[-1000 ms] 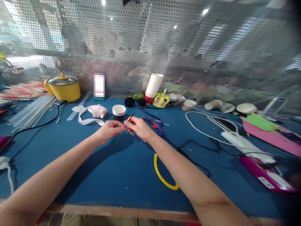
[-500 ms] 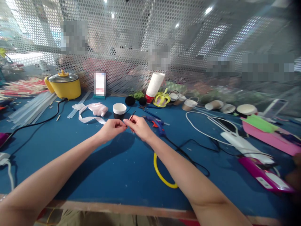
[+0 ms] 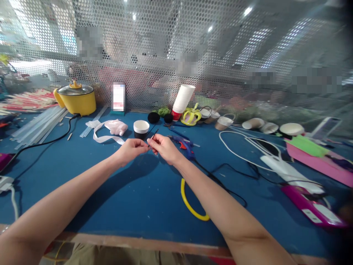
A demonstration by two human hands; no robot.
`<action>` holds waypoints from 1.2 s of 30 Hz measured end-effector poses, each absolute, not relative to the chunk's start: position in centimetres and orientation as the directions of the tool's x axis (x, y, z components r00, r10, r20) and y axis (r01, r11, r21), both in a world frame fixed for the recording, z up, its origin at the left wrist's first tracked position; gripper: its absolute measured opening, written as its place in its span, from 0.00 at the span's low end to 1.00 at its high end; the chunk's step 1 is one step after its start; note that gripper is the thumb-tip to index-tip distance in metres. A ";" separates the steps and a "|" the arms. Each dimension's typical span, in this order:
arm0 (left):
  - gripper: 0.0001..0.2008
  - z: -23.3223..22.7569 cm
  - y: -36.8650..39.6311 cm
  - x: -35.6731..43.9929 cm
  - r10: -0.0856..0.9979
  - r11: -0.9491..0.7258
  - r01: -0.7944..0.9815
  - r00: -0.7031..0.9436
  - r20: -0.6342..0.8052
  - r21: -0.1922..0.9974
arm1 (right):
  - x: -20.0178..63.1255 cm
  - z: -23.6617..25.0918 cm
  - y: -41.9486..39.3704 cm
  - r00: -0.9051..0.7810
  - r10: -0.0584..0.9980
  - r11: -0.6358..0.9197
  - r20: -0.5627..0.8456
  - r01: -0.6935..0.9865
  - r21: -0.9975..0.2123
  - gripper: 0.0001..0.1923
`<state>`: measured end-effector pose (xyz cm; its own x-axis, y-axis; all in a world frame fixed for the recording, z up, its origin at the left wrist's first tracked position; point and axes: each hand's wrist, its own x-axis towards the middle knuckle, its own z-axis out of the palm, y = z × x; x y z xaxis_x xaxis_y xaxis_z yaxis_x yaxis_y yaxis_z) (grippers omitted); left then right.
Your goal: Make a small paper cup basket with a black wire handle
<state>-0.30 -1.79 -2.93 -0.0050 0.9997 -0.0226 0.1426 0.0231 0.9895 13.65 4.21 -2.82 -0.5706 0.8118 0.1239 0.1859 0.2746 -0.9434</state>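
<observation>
Little has moved: left hand (image 3: 131,150) and right hand (image 3: 164,148) together pinch a black strand (image 3: 157,131) in front of the black-and-white cup (image 3: 141,127); its tip, by the right hand, points away and right.

I've open tabletop (image 3: 129,209) short of my left hand (image 3: 132,150). Black-and-white cup (image 3: 141,127) blocks beyond; glue gun (image 3: 188,148) flanks my right hand (image 3: 164,148).

Small round white lamps (image 3: 247,11) glare against the grey perforated metal screen (image 3: 154,48); a soft shadow spreads below the bare left hand (image 3: 130,151) over the flat blue worktop (image 3: 124,209). Wide-angle distortion stretches the edges; the right border is dark.
</observation>
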 end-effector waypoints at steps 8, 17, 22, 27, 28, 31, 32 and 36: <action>0.07 -2.9 -1.6 -0.4 0.998 -0.056 0.288 -0.011 0.062 0.956 | 13.6 -2.8 4.0 -0.498 0.843 0.400 0.203 0.327 -0.856 0.15; 0.07 -3.3 -1.6 -0.5 0.987 -0.111 0.399 -0.063 0.148 0.910 | 13.5 -2.7 3.8 -0.474 0.855 0.401 0.209 0.348 -0.847 0.15; 0.08 -2.9 -1.5 -0.6 0.998 -0.040 0.224 -0.046 0.051 0.974 | 13.5 -2.4 3.7 -0.599 0.783 0.318 0.169 0.151 -0.936 0.14; 0.10 -2.4 -1.7 -0.8 1.000 -0.012 0.184 0.016 0.009 0.983 | 13.7 -2.4 3.9 -0.629 0.762 0.331 0.152 0.177 -0.927 0.12; 0.10 -2.3 -1.7 -0.9 0.999 -0.026 0.201 0.030 0.020 0.979 | 13.7 -2.4 3.9 -0.622 0.769 0.338 0.151 0.194 -0.921 0.12; 0.10 -2.3 -1.6 -1.1 0.998 -0.058 0.279 0.049 0.046 0.959 | 13.7 -2.5 4.0 -0.592 0.793 0.341 0.142 0.238 -0.910 0.12; 0.10 -2.3 -1.6 -1.1 0.997 -0.066 0.305 0.047 0.054 0.950 | 13.7 -2.5 4.0 -0.583 0.801 0.338 0.138 0.249 -0.908 0.12; 0.09 -2.6 -1.5 -1.0 0.994 -0.111 0.372 0.039 0.103 0.922 | 13.6 -2.6 4.0 -0.564 0.814 0.342 0.138 0.273 -0.899 0.12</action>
<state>-1.04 -1.45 -2.56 0.0391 0.9939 0.1034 0.3721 -0.1105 0.9216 13.65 4.02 -2.56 -0.5643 0.8140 0.1379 0.2729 0.3415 -0.8994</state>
